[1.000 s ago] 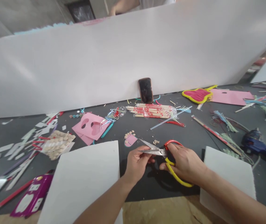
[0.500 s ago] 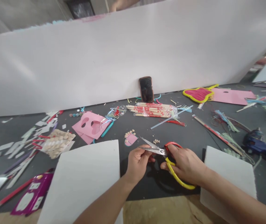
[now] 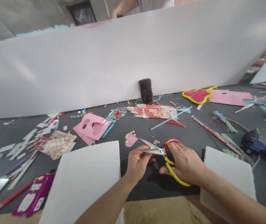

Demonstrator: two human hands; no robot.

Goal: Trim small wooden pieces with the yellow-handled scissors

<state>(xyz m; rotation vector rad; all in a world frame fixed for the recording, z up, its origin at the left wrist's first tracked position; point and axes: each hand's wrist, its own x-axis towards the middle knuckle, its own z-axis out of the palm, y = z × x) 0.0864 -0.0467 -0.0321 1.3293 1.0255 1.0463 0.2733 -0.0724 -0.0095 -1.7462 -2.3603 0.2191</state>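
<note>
My right hand (image 3: 186, 163) grips a pair of scissors (image 3: 164, 154) with one red and one yellow handle loop, its steel blades pointing left and slightly apart. My left hand (image 3: 137, 163) is pinched at the blades, fingers closed on something too small to make out. Both hands hover low over the dark table (image 3: 193, 133) near its front edge. A small pink paper piece (image 3: 130, 140) and several tiny beige beads (image 3: 155, 142) lie just beyond the blades.
White foam sheets lie left (image 3: 83, 180) and right (image 3: 228, 177) of my hands. A phone (image 3: 146, 91) leans on the white partition (image 3: 123, 62). Pink paper cutouts (image 3: 91, 127), a stick bundle (image 3: 151, 111), a blue glue gun (image 3: 259, 144) and scraps litter the table. Another person stands behind the partition.
The hands and scissors stay in nearly the same place; only the view shifts slightly.
</note>
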